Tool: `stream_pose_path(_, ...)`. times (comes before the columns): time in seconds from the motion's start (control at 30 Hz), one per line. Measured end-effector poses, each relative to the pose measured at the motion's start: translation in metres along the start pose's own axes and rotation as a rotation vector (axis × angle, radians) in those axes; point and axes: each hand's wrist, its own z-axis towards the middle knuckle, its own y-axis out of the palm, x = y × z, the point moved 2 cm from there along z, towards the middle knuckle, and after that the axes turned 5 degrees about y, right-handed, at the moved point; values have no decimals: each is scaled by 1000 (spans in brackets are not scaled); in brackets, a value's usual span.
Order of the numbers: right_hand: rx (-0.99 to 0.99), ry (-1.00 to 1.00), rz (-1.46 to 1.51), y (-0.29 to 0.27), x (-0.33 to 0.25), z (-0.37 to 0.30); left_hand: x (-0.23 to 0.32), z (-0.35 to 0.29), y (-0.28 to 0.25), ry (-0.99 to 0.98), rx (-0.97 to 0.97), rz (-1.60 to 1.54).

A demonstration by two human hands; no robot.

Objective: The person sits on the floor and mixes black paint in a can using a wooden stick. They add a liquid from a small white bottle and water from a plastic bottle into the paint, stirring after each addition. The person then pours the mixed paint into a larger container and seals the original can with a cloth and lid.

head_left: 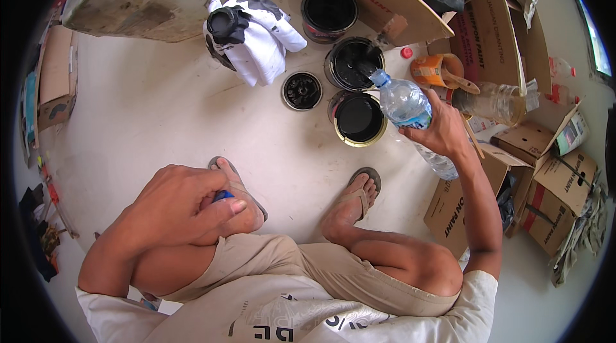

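My right hand (443, 126) is wrapped round a clear plastic water bottle (399, 99) with a blue label. The bottle lies tilted, its neck over the rim of a can of black paint (337, 73); a paintbrush (389, 30) leans in that can. Over my left knee, my left hand (183, 198) is closed on a small blue bottle cap (222, 195). Another open can of black paint (359, 118) stands just in front of the first. A black-stained round lid (302, 91) lies to their left, and a dark bucket (329, 12) stands behind.
A white cloth smeared with black (260, 41) stands bunched left of the cans. On the right are an orange tub (428, 72) with a brush across it, a clear jar (494, 104) on its side, and cardboard boxes (555, 195). A red cap (406, 53) lies near the cardboard.
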Motion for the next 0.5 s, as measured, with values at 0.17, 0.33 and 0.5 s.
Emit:
stream_pose_path(0.17, 9, -9, 4, 0, 0, -2, -2, 0, 2, 14, 13, 8)
stream_pose_path(0.33, -7, 2, -16, -2, -3, -5, 0, -1, 1, 2, 14, -1)
stream_pose_path(0.5, -31, 19, -17, -4, -6, -5, 1, -2, 0, -18, 6, -2)
